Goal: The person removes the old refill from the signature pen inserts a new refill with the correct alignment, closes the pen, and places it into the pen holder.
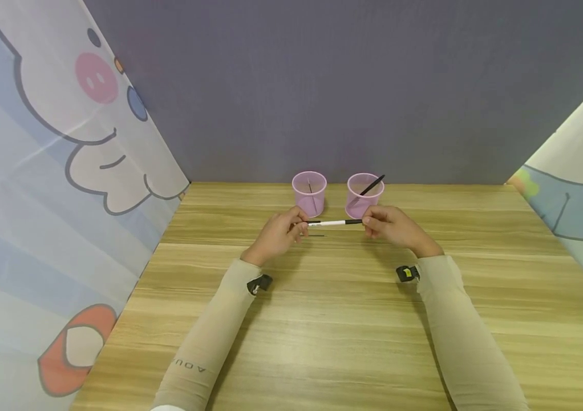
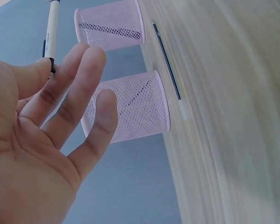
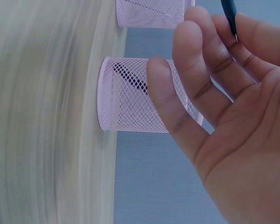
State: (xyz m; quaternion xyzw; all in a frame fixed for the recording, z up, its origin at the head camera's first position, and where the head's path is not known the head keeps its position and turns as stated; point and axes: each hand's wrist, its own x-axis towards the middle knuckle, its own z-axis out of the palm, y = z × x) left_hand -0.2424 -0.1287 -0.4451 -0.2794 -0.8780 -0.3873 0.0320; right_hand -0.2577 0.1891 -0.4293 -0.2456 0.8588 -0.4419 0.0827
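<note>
A white pen (image 1: 333, 223) with black ends is stretched level between both hands, above the table. My left hand (image 1: 282, 233) pinches its left end between thumb and index finger, the other fingers held apart in the left wrist view. On the other side my right hand (image 1: 390, 227) pinches the dark end (image 3: 229, 16) with thumb and index finger. Below the pen, a thin dark refill (image 2: 168, 65) with a clear end lies on the table. Just behind the hands stand two pink mesh cups, the left cup (image 1: 302, 201) and the right cup (image 1: 351, 206).
A thin refill-like stick (image 1: 312, 194) leans inside the left cup. The right cup holds a black pen (image 1: 372, 185) that sticks out over its rim. Behind the wooden table (image 1: 332, 331) rises a grey panel (image 1: 332, 91), with cartoon-printed sheets (image 1: 55, 188) at the sides.
</note>
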